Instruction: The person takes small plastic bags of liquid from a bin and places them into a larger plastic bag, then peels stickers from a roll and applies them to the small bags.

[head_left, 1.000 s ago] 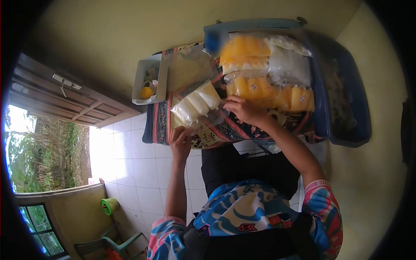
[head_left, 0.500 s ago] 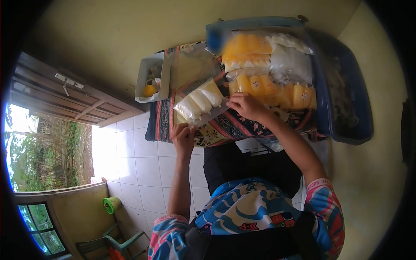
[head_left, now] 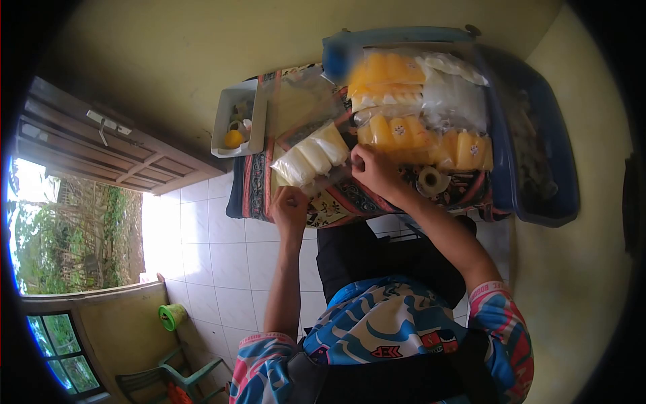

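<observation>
A clear plastic bag of white, tube-shaped packs (head_left: 311, 157) lies at a slant on the patterned cloth (head_left: 340, 202). At the bag's near edge, my left hand (head_left: 290, 205) has its fingers closed in a pinch on the plastic. My right hand (head_left: 372, 170) is closed too, at the bag's right corner; its fingertips are partly hidden, and the thin plastic between the hands is hard to see. Just beyond the right hand lie bags of orange packs (head_left: 397, 131). Beside the right forearm stands a roll of tape (head_left: 432, 182).
A white tray (head_left: 219, 128) with small items stands at the left end. More orange packs (head_left: 387, 71) and clear bags (head_left: 454, 101) lie at the back. A large blue tub (head_left: 562, 155) bounds the right side, and a blue lid-like piece (head_left: 410, 34) rests along the wall.
My left hand has shifted slightly up and right, closer to the white packs. The right hand has turned with its fingers curled more, and the tape roll shows more fully beside my forearm.
</observation>
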Motion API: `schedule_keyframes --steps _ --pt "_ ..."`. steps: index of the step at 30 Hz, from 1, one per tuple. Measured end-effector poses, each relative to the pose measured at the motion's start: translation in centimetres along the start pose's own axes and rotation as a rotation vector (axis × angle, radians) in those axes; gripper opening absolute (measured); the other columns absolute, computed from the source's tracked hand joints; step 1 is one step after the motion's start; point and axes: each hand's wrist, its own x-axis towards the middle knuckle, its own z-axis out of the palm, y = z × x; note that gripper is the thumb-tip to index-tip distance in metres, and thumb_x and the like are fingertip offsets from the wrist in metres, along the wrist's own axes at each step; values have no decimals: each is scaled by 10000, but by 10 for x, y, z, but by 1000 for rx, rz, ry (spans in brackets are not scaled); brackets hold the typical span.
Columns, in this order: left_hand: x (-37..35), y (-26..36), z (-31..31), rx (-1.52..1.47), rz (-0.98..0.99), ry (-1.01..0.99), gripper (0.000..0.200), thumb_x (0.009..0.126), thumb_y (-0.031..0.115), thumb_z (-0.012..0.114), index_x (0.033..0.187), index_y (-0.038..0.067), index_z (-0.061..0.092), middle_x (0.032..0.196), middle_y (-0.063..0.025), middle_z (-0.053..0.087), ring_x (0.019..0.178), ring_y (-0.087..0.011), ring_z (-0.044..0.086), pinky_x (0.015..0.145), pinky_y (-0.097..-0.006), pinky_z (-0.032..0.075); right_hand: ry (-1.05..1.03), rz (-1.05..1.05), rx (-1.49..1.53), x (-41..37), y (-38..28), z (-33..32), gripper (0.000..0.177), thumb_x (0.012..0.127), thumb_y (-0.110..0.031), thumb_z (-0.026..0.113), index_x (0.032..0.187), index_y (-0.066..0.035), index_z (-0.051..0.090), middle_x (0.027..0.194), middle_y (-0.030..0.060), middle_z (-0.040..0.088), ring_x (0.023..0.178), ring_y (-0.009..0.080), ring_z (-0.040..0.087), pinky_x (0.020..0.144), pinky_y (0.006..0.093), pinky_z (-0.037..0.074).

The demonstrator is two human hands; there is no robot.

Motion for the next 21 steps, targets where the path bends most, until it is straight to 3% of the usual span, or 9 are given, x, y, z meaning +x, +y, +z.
schedule_keyframes --steps 4,7,13,19,21 --pt "0 -4 -2 56 75 -68 139 766 27 700 897 45 744 780 -78 651 651 -184 630 625 -300 499 23 -141 13 -5 4 1 53 778 33 628 807 -5 604 851 141 608 780 332 624 674 392 507" --pt "0 -2 -7 44 26 -147 181 802 33 683 968 55 753 827 -106 640 698 -211 646 676 -312 512 -18 -183 -23 -11 18 5 107 800 16 633 899 -17 653 883 132 619 806 340 633 699 398 520" --pt "3 -6 -18 -2 62 -267 166 790 80 736 952 47 734 853 -104 634 737 -229 649 689 -335 516 -93 -157 -103 -13 7 -14 168 834 -60 654 996 -23 676 974 135 622 857 341 646 738 396 537" --pt "14 -11 -30 155 471 -305 198 769 20 721 963 56 727 882 -103 643 840 -276 644 780 -384 527 -164 -269 -242 -12 14 -16 207 853 -63 621 1041 10 669 1016 158 627 878 345 657 777 406 553" --pt "17 -9 -37 190 501 -349 229 761 19 717 985 67 722 902 -103 642 884 -292 632 819 -400 513 -172 -271 -246 -11 17 -15 198 861 -57 605 1037 15 662 1006 158 626 871 345 655 766 407 552"
